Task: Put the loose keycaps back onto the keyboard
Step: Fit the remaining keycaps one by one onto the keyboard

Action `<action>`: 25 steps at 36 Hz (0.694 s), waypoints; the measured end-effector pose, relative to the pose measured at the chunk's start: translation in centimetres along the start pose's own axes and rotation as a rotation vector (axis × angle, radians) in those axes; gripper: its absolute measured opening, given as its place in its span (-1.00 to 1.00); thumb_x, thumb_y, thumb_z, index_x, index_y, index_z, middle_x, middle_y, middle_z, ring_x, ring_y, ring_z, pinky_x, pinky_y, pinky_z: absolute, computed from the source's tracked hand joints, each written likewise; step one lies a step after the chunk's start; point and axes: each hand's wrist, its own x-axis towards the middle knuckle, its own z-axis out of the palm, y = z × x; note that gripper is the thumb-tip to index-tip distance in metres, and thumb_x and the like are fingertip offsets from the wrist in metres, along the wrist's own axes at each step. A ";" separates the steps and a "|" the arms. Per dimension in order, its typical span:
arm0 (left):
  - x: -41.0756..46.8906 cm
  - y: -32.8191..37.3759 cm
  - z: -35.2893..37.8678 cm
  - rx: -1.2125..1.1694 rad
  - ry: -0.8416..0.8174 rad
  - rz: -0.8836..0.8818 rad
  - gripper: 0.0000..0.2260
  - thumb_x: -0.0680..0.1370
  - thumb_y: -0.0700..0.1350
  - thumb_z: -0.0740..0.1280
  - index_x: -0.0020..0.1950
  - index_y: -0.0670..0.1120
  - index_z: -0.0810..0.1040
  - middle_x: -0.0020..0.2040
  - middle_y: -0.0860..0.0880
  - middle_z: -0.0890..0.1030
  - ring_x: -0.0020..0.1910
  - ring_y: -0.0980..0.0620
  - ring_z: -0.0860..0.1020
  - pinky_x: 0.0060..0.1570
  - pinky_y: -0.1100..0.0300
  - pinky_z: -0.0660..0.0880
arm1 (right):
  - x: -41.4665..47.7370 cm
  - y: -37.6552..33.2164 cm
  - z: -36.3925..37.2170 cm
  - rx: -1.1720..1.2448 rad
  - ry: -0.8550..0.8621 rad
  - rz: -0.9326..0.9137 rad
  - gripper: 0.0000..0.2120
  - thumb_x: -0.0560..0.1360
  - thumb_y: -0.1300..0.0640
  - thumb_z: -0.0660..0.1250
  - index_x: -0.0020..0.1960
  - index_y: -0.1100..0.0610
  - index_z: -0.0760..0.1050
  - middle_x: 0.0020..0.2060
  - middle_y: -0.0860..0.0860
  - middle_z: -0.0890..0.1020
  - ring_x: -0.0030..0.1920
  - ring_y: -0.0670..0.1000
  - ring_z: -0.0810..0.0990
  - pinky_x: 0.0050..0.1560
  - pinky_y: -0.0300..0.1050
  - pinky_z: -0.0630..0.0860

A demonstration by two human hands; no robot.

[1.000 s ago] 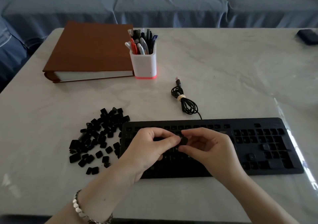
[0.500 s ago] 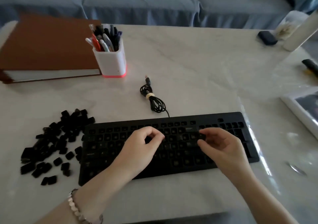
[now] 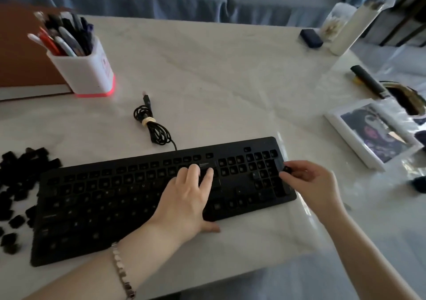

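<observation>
One keycap (image 3: 286, 168) is in my right hand (image 3: 307, 181), pinched between thumb and fingertips at the number pad, 3 o'clock end of the keyboard (image 3: 103, 207). Can't tell if the cap touches the board yet.

Left hand (image 3: 186, 198) lies flat on the keys at mid-board, fingers straight, gripping nothing. Thumb is down on the tabletop (image 3: 230, 80) at the board's 6 o'clock edge. Reads as bracing the board.

Pile of loose keycaps (image 3: 20, 179) sits on the tabletop at 9 o'clock, just off the keyboard's left end, well apart from both hands.

Step in hand: seating this one cap on the number pad. Which socket is bare there I can't make out, too dark and blurred.

Next move, my guess: line the cap square over its stem, push straight down until it seats, no tilt. Then over to 9 o'clock for another. Lots left in the pile, so the job looks far from done.
</observation>
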 end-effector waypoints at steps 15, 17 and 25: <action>0.2 0.3 0.1 -0.167 0.009 0.072 -0.17 0.41 0.26 0.36 0.53 -0.08 0.12 0.26 -0.02 0.20 0.25 0.06 0.26 0.10 0.33 0.28 | 0.1 2.0 0.5 -0.132 0.054 -0.029 -0.74 0.34 0.28 0.49 -0.12 -0.05 0.62 -0.21 -0.15 0.66 -0.13 -0.06 0.65 0.00 -0.09 0.57; 0.0 -0.1 0.5 -0.134 0.068 0.114 -0.14 0.23 0.28 0.50 0.37 -0.17 0.42 0.12 -0.05 0.38 0.07 0.03 0.45 -0.10 0.33 0.39 | -0.1 2.1 0.3 -0.164 0.053 -0.023 -0.77 0.34 0.27 0.49 -0.07 0.02 0.64 -0.23 -0.15 0.66 -0.15 -0.07 0.65 -0.02 -0.11 0.57; -0.1 -0.2 1.6 -0.128 0.063 0.087 -0.13 -0.12 0.37 0.54 0.03 -0.15 0.66 -0.17 0.00 0.49 -0.29 0.11 0.53 -0.46 0.40 0.37 | -0.2 2.1 -0.5 -0.288 -0.047 -0.112 -0.78 0.37 0.23 0.48 -0.10 -0.06 0.59 -0.16 -0.22 0.61 -0.10 -0.05 0.59 0.00 -0.18 0.49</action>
